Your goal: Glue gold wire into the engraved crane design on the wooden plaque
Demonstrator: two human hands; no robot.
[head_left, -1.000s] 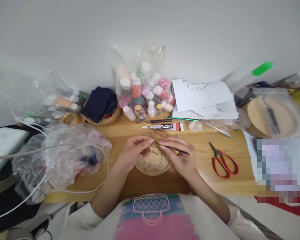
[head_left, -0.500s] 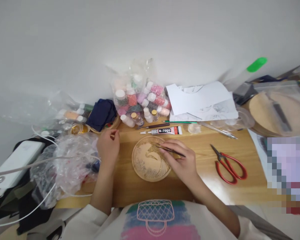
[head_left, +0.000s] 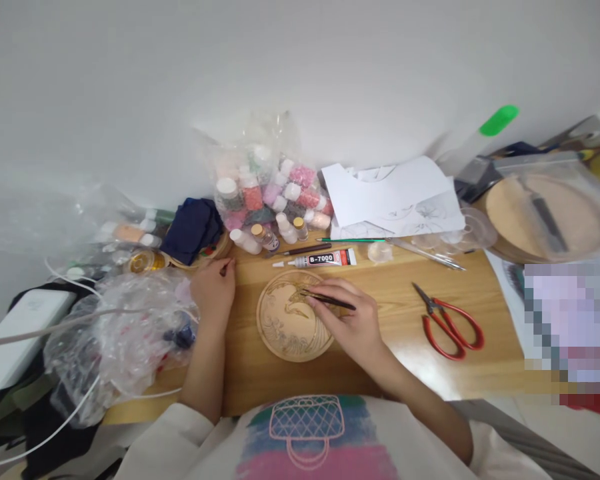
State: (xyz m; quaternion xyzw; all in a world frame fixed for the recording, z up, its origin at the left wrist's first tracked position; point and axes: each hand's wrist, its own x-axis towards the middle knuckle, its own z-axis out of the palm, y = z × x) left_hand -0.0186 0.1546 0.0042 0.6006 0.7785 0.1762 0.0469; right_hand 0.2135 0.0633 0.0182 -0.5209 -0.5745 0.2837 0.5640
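My right hand (head_left: 353,313) grips dark tweezers (head_left: 336,302), their tips at the upper middle of a round wooden disc (head_left: 276,323). The disc lies flat and bears an outlined bird-like design, partly golden. Whether the tips hold anything is too small to tell. My left hand (head_left: 212,291) rests on the table to the disc's left, its fingers curled together; what they hold, if anything, is hidden. Just above the disc lies a B-7000 glue tube (head_left: 320,259), and a dark pen-like tool (head_left: 307,249) sits behind it.
Red-handled scissors (head_left: 453,327) lie on the right. Bagged bead bottles (head_left: 253,193), white papers (head_left: 395,200) and a green pencil (head_left: 353,240) line the back. Crumpled plastic bags (head_left: 125,333), dark blue cloth (head_left: 193,230) and a white power bank (head_left: 25,337) are at left.
The whole view has shifted slightly, so things appear farther left. My right hand still holds the tweezers over the disc. My left hand stays curled in about the same place.
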